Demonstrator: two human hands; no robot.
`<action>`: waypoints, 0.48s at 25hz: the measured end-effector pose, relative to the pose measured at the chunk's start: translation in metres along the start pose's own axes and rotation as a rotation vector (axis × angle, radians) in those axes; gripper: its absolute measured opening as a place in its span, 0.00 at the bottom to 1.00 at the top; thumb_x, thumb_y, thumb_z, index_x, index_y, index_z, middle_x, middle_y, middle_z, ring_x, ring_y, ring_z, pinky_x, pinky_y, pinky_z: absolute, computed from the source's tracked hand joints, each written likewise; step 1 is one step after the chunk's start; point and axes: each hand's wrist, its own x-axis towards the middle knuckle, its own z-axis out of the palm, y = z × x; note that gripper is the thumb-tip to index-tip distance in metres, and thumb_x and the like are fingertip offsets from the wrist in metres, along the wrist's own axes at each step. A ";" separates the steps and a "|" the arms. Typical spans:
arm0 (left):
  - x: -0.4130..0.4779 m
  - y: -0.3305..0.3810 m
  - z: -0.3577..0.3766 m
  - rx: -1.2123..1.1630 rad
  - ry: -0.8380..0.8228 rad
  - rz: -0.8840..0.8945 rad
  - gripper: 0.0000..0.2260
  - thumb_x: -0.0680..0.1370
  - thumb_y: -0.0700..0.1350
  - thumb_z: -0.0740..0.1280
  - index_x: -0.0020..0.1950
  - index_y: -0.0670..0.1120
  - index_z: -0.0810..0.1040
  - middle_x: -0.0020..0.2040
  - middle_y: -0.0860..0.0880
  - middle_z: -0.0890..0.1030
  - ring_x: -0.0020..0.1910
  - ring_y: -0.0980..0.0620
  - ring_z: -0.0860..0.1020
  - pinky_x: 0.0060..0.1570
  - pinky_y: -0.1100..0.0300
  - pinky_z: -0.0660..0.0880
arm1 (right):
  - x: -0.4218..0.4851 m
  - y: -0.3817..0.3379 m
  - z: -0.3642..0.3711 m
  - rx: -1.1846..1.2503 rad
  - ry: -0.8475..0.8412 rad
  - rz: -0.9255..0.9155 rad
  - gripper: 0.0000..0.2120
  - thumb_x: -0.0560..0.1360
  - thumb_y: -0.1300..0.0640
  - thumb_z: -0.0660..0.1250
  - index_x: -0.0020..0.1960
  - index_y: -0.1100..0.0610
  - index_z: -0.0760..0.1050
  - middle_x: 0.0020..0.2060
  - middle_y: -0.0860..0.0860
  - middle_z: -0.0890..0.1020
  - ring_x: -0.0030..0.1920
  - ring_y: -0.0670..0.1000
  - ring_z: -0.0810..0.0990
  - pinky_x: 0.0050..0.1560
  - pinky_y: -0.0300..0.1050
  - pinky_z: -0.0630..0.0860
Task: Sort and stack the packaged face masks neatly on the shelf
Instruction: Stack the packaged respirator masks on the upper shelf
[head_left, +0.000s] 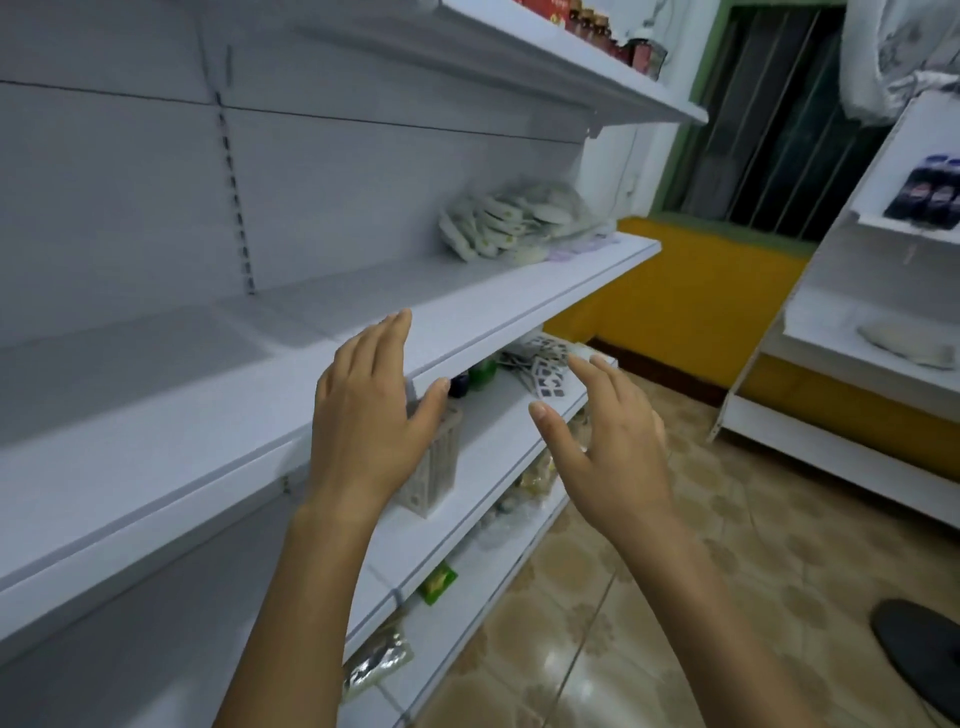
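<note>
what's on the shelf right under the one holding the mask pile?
Visible: checkered packets, a green bottle, a dark bottle and a white slotted basket, partly covered by the left hand. The mask shelf hides the back of that level.

A single view, from a camera worn on the person's head; it faces forward and down, tilted, along a run of white shelves (156, 415) that recede from near left to far right; the left hand (369, 410) and right hand (608, 441) reach up from the bottom edge, close to the lens; the tiled floor (675, 597) fills the lower right; a barred window (779, 119) stands far off; the wide lens bows straight edges.
</note>
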 end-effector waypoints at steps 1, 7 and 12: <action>0.022 0.007 0.022 -0.016 -0.009 0.004 0.28 0.78 0.55 0.63 0.75 0.46 0.62 0.72 0.48 0.69 0.70 0.47 0.65 0.66 0.50 0.65 | 0.022 0.018 0.003 -0.008 0.006 0.007 0.31 0.75 0.35 0.51 0.74 0.48 0.62 0.74 0.46 0.64 0.74 0.47 0.59 0.72 0.53 0.57; 0.123 0.035 0.135 -0.048 -0.086 0.028 0.28 0.78 0.55 0.62 0.76 0.49 0.59 0.73 0.51 0.67 0.70 0.51 0.63 0.65 0.54 0.64 | 0.118 0.109 0.034 0.052 0.028 0.082 0.28 0.78 0.39 0.58 0.74 0.48 0.62 0.73 0.46 0.64 0.74 0.46 0.59 0.72 0.53 0.56; 0.174 0.047 0.223 -0.024 -0.127 -0.028 0.27 0.78 0.56 0.63 0.76 0.51 0.61 0.72 0.55 0.67 0.70 0.54 0.63 0.65 0.55 0.65 | 0.200 0.191 0.081 0.152 -0.033 0.057 0.30 0.76 0.35 0.54 0.74 0.47 0.61 0.74 0.46 0.64 0.74 0.46 0.58 0.73 0.54 0.58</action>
